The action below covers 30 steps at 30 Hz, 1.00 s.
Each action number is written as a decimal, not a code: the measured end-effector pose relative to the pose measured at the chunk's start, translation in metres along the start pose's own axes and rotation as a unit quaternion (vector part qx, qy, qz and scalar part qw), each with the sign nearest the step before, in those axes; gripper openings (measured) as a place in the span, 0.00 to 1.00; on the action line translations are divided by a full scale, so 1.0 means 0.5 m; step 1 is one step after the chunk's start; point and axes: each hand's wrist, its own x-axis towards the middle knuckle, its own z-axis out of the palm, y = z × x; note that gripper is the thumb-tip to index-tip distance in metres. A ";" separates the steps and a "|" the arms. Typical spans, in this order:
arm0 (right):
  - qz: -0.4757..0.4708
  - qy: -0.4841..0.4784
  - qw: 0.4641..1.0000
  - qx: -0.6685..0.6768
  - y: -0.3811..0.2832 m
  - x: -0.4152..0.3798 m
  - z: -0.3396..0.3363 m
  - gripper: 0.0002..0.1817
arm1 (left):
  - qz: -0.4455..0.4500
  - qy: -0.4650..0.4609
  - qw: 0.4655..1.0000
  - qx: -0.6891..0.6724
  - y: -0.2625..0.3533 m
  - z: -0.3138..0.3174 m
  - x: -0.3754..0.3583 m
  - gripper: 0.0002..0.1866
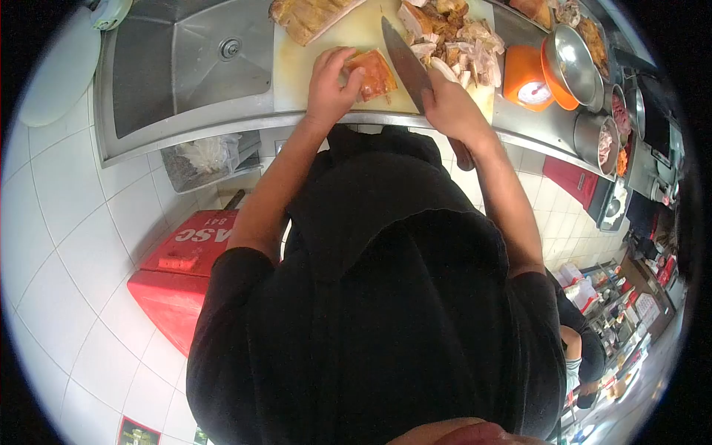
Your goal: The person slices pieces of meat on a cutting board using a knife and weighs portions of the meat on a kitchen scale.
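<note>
A piece of roast pork (377,76) with reddish-orange skin lies on the pale cutting board (300,73). My left hand (332,85) grips its left side, with curled fingers at the far edge and the thumb on top. In my right hand (454,110) is a large knife (404,59), its wide blade pointing away from me just right of the pork, its handle end showing below my fist. Right of the blade sits a pile of chopped meat (463,48). A bigger slab of roast pork (311,16) rests at the board's far left.
To the left is a steel sink (196,67). An orange kitchen scale (526,81) and a metal bowl (571,59) stand to the right, beside a metal pot (595,137). Under the counter are a red box (174,256) and a clear bin (200,159). Another person (586,348) is at lower right.
</note>
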 end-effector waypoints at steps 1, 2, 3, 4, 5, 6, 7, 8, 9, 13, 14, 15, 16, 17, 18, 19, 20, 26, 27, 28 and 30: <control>0.001 -0.012 1.000 -0.003 0.001 0.011 -0.002 0.12 | 0.014 -0.001 1.000 0.009 0.006 0.004 0.007 0.18; 0.002 -0.025 1.000 -0.006 0.001 0.021 -0.003 0.12 | 0.011 -0.013 1.000 0.012 0.009 0.006 0.013 0.17; -0.003 -0.034 0.999 -0.016 0.001 0.028 -0.005 0.12 | 0.006 -0.024 1.000 0.015 0.007 0.011 0.019 0.17; -0.008 -0.042 0.999 -0.025 0.001 0.035 -0.007 0.13 | 0.002 -0.035 0.999 0.018 0.003 0.016 0.022 0.17; -0.013 -0.051 0.998 -0.034 0.004 0.042 -0.008 0.13 | 0.007 -0.040 0.999 0.023 -0.002 0.022 0.025 0.17; -0.028 -0.053 0.997 -0.039 0.008 0.047 -0.009 0.13 | 0.013 -0.046 0.998 0.029 -0.012 0.030 0.026 0.16; -0.043 -0.055 0.997 -0.044 0.012 0.052 -0.009 0.13 | 0.018 -0.051 0.998 0.034 -0.021 0.038 0.026 0.16; -0.057 -0.057 0.995 -0.049 0.016 0.055 -0.009 0.13 | 0.023 -0.061 0.997 0.037 -0.032 0.046 0.027 0.15; -0.051 -0.075 0.995 -0.049 0.012 0.057 -0.015 0.14 | 0.027 -0.070 0.996 0.040 -0.042 0.051 0.026 0.15; -0.004 -0.153 0.986 -0.059 -0.018 0.081 -0.048 0.13 | 0.044 -0.074 0.995 0.058 -0.066 0.066 0.026 0.13; 0.013 -0.176 0.982 -0.065 -0.022 0.090 -0.052 0.12 | 0.046 -0.068 0.995 0.055 -0.067 0.069 0.026 0.13; 0.016 -0.190 0.980 -0.057 -0.025 0.099 -0.054 0.12 | 0.048 -0.062 0.996 0.051 -0.064 0.070 0.028 0.13; 0.018 -0.204 0.978 -0.048 -0.026 0.109 -0.054 0.13 | 0.051 -0.056 0.996 0.049 -0.066 0.072 0.027 0.13; 0.021 -0.217 0.975 -0.039 -0.027 0.121 -0.049 0.13 | 0.050 -0.054 0.996 0.044 -0.068 0.073 0.026 0.13; 0.017 -0.221 0.974 -0.056 -0.027 0.136 -0.040 0.15 | 0.048 -0.053 0.997 0.039 -0.073 0.076 0.026 0.13; 0.026 -0.236 0.968 -0.076 -0.029 0.149 -0.033 0.15 | 0.048 -0.052 0.997 0.035 -0.077 0.079 0.026 0.12; 0.035 -0.251 0.963 -0.095 -0.032 0.160 -0.029 0.15 | 0.037 -0.048 0.998 0.026 -0.079 0.082 0.023 0.12; -0.022 -0.196 0.977 -0.081 -0.052 0.124 -0.055 0.10 | 0.008 -0.033 0.999 0.008 -0.051 0.078 0.031 0.10; -0.022 -0.181 0.981 -0.069 -0.049 0.110 -0.055 0.10 | 0.007 -0.025 1.000 0.008 -0.048 0.079 0.029 0.10; -0.021 -0.168 0.984 -0.055 -0.046 0.101 -0.050 0.10 | 0.005 -0.018 1.000 0.008 -0.045 0.078 0.025 0.09; -0.009 -0.176 0.982 -0.069 -0.046 0.116 -0.028 0.10 | 0.015 -0.018 1.000 0.003 -0.047 0.079 0.027 0.09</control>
